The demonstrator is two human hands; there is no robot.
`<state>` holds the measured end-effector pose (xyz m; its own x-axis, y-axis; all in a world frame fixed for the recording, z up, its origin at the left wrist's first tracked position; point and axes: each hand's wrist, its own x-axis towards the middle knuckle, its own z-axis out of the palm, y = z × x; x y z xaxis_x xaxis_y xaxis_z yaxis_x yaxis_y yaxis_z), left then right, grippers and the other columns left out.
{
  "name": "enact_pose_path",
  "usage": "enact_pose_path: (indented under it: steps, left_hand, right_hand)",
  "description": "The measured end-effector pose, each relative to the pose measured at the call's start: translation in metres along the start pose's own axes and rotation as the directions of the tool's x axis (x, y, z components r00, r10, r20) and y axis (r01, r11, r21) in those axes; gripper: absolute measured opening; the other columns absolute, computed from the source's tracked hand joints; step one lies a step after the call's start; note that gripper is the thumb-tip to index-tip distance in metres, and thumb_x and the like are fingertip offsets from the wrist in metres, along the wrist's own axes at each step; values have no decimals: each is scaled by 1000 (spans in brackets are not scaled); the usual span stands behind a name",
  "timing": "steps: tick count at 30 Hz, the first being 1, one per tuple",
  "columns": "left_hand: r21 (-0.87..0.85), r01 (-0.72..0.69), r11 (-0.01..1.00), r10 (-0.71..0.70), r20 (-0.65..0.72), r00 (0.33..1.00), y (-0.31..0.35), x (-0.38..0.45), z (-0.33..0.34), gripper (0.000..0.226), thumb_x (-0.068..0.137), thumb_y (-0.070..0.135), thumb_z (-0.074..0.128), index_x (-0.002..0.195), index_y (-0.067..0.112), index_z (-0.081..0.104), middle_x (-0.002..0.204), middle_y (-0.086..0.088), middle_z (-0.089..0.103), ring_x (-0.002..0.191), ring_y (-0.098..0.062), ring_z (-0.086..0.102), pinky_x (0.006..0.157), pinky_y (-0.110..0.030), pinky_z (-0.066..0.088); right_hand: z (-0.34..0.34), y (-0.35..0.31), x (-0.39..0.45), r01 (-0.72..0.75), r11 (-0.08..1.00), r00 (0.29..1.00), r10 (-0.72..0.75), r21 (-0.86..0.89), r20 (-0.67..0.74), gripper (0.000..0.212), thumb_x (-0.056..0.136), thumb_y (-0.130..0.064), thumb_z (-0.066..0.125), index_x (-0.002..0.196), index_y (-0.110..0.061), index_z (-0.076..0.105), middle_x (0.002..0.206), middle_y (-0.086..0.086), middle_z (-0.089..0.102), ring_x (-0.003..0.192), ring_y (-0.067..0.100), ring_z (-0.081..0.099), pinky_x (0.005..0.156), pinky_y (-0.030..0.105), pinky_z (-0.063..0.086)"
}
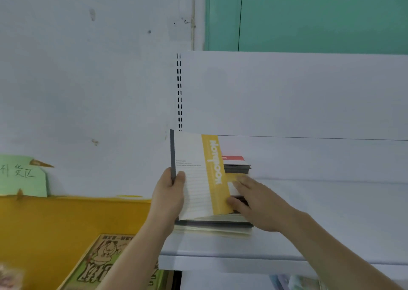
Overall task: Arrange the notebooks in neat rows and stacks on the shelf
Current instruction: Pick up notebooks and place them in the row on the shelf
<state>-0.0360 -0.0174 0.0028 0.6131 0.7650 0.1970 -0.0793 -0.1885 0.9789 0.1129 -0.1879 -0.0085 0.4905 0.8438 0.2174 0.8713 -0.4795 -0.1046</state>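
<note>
White shelf (309, 201): left hand (169, 192) grip pinches notebook (198, 175); right hand (260, 201) flat beside.

Your left hand (169, 192) is raised, thumb and fingers pinching a thin edge (wrist straight, forearm rising from below); your right hand (257, 202) reaches in from the right, fingers extended and loosely spread, palm down, forearm bare.

A white-and-yellow notebook (198, 177) with a dark spine stands tilted, its spine pinched by the left fingers (180, 179). Under the right fingers (239, 185) lies a flat stack of notebooks (216, 224) (dark and cream edges); beyond them, a second stack (237, 166), red-topped, on the shelf (309, 212).
</note>
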Motion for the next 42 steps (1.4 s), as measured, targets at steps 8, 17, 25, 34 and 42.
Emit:
enact_pose_path:
  steps: [8, 17, 25, 34, 42]
  left_hand:
    - [-21, 16, 1000, -15, 50, 999, 4, 5, -22, 20, 105, 29, 42, 102, 32, 61, 102, 2, 72, 100, -27, 67, 92, -56, 54]
    - [-185, 25, 982, -27, -6, 1000, 17, 4, -30, 21, 108, 29, 36, 110, 34, 55, 107, 2, 69, 98, -24, 66, 76, -46, 61]
    - [-369, 20, 929, 52, 185, 981, 21, -25, 24, 20, 104, 42, 45, 113, 31, 59, 107, 4, 73, 100, -16, 71, 84, -40, 57]
    - [-451, 11, 893, 90, 202, 975, 18, -19, 40, 22, 105, 17, 47, 115, 31, 61, 110, 1, 73, 101, -24, 70, 82, -46, 60]
    - [-403, 42, 914, 141, 415, 899, 14, -50, 112, 20, 105, 32, 46, 106, 41, 63, 111, 9, 73, 106, -15, 69, 96, -48, 54]
  right_hand:
    - [-22, 0, 2, 42, 964, 986, -82, -262, -144, 36, 103, -39, 27, 87, -20, 53, 81, -4, 63, 75, 21, 58, 69, 35, 47]
    - [-54, -24, -14, -236, 967, 612, 73, -94, -787, 37, 97, -26, 47, 61, -18, 41, 39, -11, 21, 32, 14, 22, 41, 18, 19]
    - [3, -119, -8, -98, 980, 693, -58, -174, -718, 12, 73, -14, 60, 81, -10, 68, 76, 6, 69, 69, 23, 67, 64, 29, 52]
    - [0, -60, -45, -40, 998, 749, 55, 38, -661, 45, 100, -30, 38, 136, -7, 51, 143, 8, 48, 136, 23, 40, 109, 42, 37]
    - [-20, 7, -110, -221, 935, 776, 340, 276, -531, 65, 98, -40, 43, 152, -21, 13, 148, -12, 21, 122, 5, 39, 94, 14, 36]
